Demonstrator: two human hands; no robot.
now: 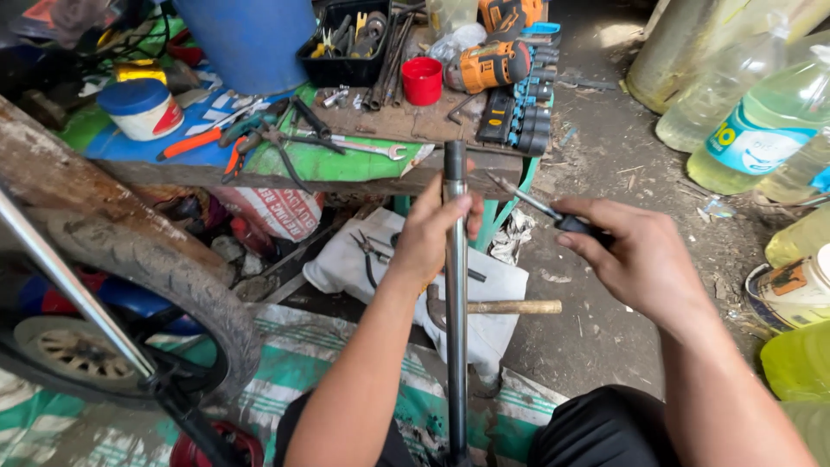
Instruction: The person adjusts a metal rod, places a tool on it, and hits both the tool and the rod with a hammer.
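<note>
Two bare forearms reach forward from the knees. Between them a long metal tube [456, 329] stands upright, its long axis vertical and its open top end pointing up toward the workbench [363, 164]. Left hand [430, 233] wraps around the tube near its top, thumb pressed on the smooth grey steel. Right hand [644, 259], wrist bent inward, clenches the black handle of a thin screwdriver [536, 206], whose shaft slants toward the tube's top. Beyond the left hand, a wooden-handled hammer [497, 307] lies on white cloth [406, 277].
</note>
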